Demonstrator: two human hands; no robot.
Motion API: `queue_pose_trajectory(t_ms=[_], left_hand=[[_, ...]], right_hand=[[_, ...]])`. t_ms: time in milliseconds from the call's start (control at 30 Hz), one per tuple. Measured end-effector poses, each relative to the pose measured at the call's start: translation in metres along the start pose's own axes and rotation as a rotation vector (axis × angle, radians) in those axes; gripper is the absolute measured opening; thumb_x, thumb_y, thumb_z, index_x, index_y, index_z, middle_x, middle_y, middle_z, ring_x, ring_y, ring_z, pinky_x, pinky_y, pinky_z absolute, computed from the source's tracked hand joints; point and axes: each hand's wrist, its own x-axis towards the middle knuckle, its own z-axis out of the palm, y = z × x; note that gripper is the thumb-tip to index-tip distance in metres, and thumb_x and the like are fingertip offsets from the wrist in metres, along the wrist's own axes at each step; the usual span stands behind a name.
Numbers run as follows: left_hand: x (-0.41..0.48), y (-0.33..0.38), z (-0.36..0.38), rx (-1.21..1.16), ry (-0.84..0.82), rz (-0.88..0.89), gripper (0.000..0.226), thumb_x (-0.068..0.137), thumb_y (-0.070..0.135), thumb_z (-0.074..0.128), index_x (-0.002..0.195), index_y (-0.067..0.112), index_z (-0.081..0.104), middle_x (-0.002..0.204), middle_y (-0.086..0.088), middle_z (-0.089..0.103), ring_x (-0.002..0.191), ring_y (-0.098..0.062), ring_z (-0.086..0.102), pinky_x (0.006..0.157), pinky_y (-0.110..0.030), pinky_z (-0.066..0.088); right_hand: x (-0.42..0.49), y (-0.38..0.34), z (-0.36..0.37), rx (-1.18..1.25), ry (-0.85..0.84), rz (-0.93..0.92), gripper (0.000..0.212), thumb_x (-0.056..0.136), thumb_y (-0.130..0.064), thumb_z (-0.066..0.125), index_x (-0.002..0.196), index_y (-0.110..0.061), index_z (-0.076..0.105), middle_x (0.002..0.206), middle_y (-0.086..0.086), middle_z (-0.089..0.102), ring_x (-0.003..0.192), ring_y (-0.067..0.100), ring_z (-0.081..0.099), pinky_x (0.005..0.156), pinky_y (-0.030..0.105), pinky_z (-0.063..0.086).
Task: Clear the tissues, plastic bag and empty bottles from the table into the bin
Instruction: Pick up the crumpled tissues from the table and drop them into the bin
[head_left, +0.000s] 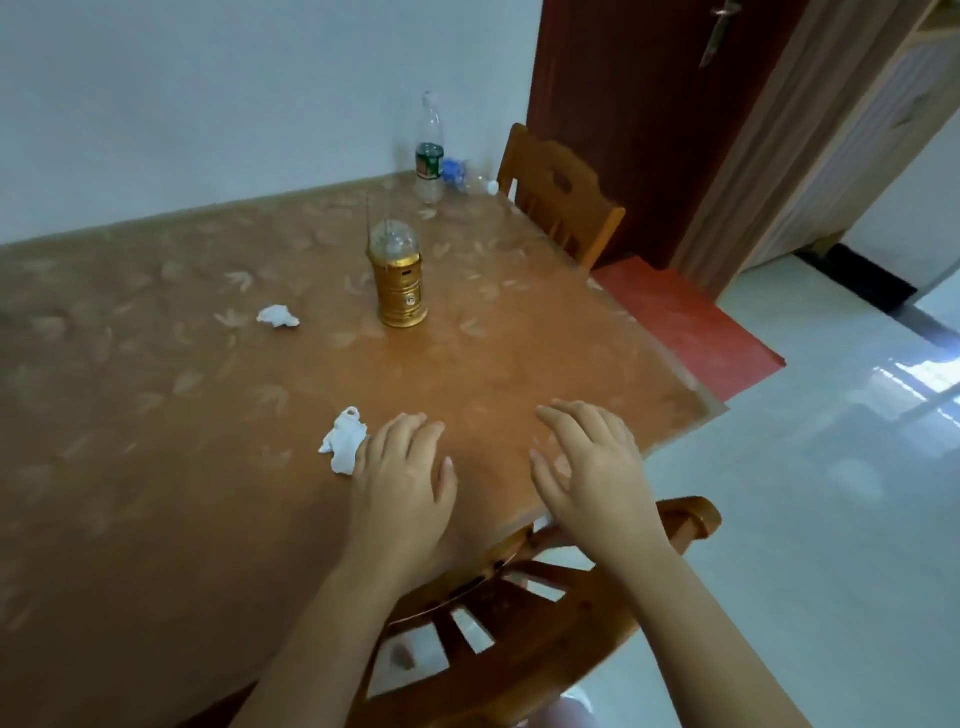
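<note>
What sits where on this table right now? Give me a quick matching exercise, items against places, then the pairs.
Items:
1. upright bottle
2. gold lantern
3. near tissue
4. far tissue

Places:
A. right beside the left hand
B. far corner, by the wall
C. left of the gold lantern
D. middle of the table

Pairs: 1-B, 2-D, 3-A, 4-C

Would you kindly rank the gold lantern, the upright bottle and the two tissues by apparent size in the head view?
Gold lantern
Upright bottle, equally tall but slimmer; it stands farther off
Near tissue
Far tissue, perhaps smaller only through distance
</note>
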Motion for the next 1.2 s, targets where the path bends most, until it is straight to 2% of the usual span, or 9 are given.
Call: queue_pose_trajectory(t_ms=[100,200,367,467,600,733,833,1000,1200], left_hand=[[0.012,-0.014,0.016,0.037,0.040,-0.104,0.026,0.080,0.014,0.060,0.104,0.006,0.064,0.110,-0.013,0.064,0.107,-0.032,0.057,0.091,-0.045,0.042],[0.023,-0.025,0.026,0.082,0.076,-0.220,0.037,0.079,0.026,0.041,0.101,0.006,0.063,0.109,-0.014,0.063,0.104,-0.034,0.057,0.089,-0.046,0.044],[0.028,-0.042,0.044,0.166,0.159,-0.425,0.039,0.076,0.025,0.040,0.104,0.006,0.060,0.106,-0.019,0.064,0.095,-0.038,0.060,0.083,-0.052,0.048],[0.027,-0.058,0.055,0.216,0.194,-0.506,0.035,0.075,0.024,0.042,0.104,0.009,0.055,0.104,-0.019,0.065,0.093,-0.037,0.061,0.081,-0.048,0.049],[0.028,-0.083,0.069,0.247,0.143,-0.602,0.042,0.076,0.031,0.044,0.104,0.003,0.060,0.105,-0.019,0.065,0.090,-0.037,0.062,0.079,-0.044,0.049],[0.033,-0.102,0.086,0.183,0.148,-0.598,0.041,0.075,0.037,0.049,0.107,0.012,0.048,0.102,-0.017,0.066,0.090,-0.034,0.064,0.078,-0.042,0.050],[0.040,-0.114,0.099,0.153,0.121,-0.604,0.042,0.072,0.039,0.053,0.106,0.015,0.051,0.100,-0.012,0.067,0.089,-0.030,0.064,0.077,-0.038,0.049],[0.041,-0.135,0.120,0.118,0.054,-0.621,0.050,0.061,0.021,0.081,0.104,0.011,0.058,0.096,-0.012,0.066,0.084,-0.031,0.063,0.072,-0.038,0.050],[0.034,-0.149,0.133,0.062,0.087,-0.674,0.031,0.063,0.007,0.079,0.091,0.009,0.065,0.086,-0.011,0.062,0.073,-0.029,0.059,0.060,-0.038,0.052]], right_hand=[[0.034,0.007,0.015,0.035,-0.043,-0.084,0.038,0.080,-0.029,0.052,0.113,-0.013,0.059,0.112,0.009,0.062,0.108,0.031,0.054,0.092,0.053,0.043],[0.070,0.010,0.030,0.072,-0.117,-0.219,0.042,0.080,-0.033,0.043,0.111,-0.011,0.060,0.111,0.008,0.062,0.106,0.030,0.055,0.090,0.051,0.045],[0.125,0.014,0.056,0.112,-0.234,-0.452,0.043,0.080,-0.033,0.042,0.110,-0.008,0.061,0.106,0.011,0.063,0.101,0.033,0.056,0.088,0.050,0.046],[0.150,0.011,0.081,0.157,-0.287,-0.532,0.038,0.079,-0.028,0.051,0.110,-0.008,0.061,0.105,0.012,0.063,0.101,0.034,0.057,0.089,0.051,0.045],[0.165,-0.003,0.123,0.179,-0.382,-0.588,0.039,0.074,-0.025,0.055,0.109,-0.009,0.062,0.103,0.011,0.064,0.097,0.035,0.058,0.089,0.051,0.045],[0.168,-0.013,0.157,0.166,-0.459,-0.598,0.039,0.073,-0.026,0.056,0.107,-0.008,0.062,0.101,0.011,0.064,0.095,0.035,0.059,0.088,0.051,0.046],[0.173,-0.018,0.181,0.161,-0.493,-0.605,0.037,0.073,-0.021,0.063,0.106,-0.006,0.062,0.101,0.013,0.064,0.093,0.036,0.059,0.086,0.052,0.046],[0.177,-0.024,0.209,0.156,-0.534,-0.582,0.037,0.076,-0.020,0.062,0.110,-0.006,0.061,0.107,0.014,0.062,0.098,0.036,0.056,0.090,0.051,0.043],[0.179,-0.031,0.225,0.146,-0.577,-0.589,0.039,0.082,-0.021,0.060,0.119,-0.007,0.056,0.117,0.012,0.058,0.106,0.034,0.050,0.095,0.045,0.035]])
